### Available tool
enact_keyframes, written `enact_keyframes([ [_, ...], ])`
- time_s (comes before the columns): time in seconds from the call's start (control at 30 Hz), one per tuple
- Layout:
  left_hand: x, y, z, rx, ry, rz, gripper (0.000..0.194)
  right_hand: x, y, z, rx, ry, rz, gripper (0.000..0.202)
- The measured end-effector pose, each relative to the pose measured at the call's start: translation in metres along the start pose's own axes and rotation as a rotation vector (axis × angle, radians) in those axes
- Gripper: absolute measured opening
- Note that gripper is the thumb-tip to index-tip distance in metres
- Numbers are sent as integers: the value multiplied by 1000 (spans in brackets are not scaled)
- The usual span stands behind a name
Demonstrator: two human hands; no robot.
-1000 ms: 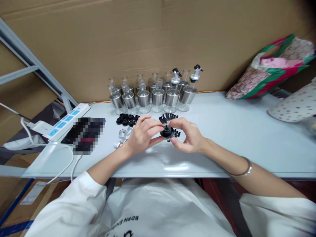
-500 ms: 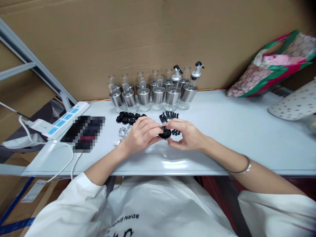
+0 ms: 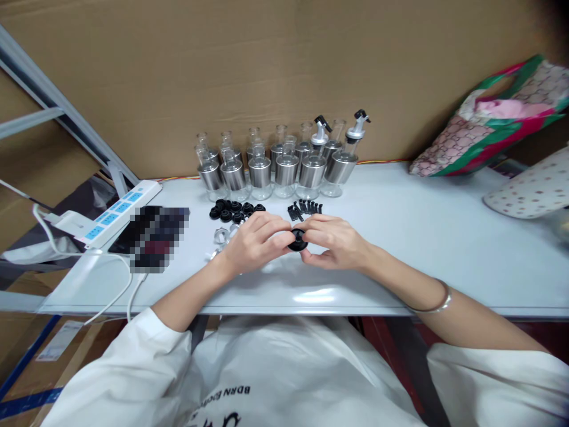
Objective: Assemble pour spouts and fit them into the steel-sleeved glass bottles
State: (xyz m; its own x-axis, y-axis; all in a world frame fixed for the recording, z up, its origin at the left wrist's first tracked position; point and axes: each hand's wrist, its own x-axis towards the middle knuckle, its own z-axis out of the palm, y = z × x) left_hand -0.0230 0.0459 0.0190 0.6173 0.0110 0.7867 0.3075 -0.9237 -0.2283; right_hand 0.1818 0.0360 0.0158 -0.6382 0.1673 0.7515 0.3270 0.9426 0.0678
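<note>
Pinching a small black cap (image 3: 297,240) between both hands, you are holding it just above the table (image 3: 400,237), a little left of the frame's centre. Your left hand (image 3: 255,240) is closing thumb and forefinger on the cap's left edge, and your right hand (image 3: 338,242) is closing on its right edge, so both are narrow and gripping the same piece. The cap is sitting right between the fingertips, equally near to each hand, with its round face turned roughly up and toward you; its short axis is running near upright, though the fingers are hiding enough that you cannot tell the tilt exactly.

Just behind your left hand, a cluster of black caps (image 3: 233,212) is lying on the table, and behind your right hand a row of small black spouts (image 3: 304,209) is lying side by side. Near your left wrist some clear rings (image 3: 221,238) are resting, partly hidden. Farther back, toward the upper centre, glass bottles (image 3: 275,169) with steel sleeves are standing in two rows against the cardboard wall; two at the right end are already carrying pourers (image 3: 358,127). At the left of the frame a power strip (image 3: 118,213) is lying, and at the upper right a bag (image 3: 489,118) is resting.
</note>
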Motion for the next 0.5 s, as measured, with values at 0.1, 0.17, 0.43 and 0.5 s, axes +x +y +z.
enact_keyframes([
  [0.1, -1, -1, 0, 11, -13, 13, 11, -1, 1, 0, -25, 0, -8, 15],
  [0.17, -2, -2, 0, 27, -14, 16, 10, -2, 1, 0, -39, -1, -8, 14],
  [0.43, -3, -2, 0, 115, 43, 7, 13, 0, -2, -2, -25, 37, -25, 16],
  [0.5, -4, -1, 0, 125, 51, 3, 13, 0, -2, -2, -2, 30, -18, 16],
])
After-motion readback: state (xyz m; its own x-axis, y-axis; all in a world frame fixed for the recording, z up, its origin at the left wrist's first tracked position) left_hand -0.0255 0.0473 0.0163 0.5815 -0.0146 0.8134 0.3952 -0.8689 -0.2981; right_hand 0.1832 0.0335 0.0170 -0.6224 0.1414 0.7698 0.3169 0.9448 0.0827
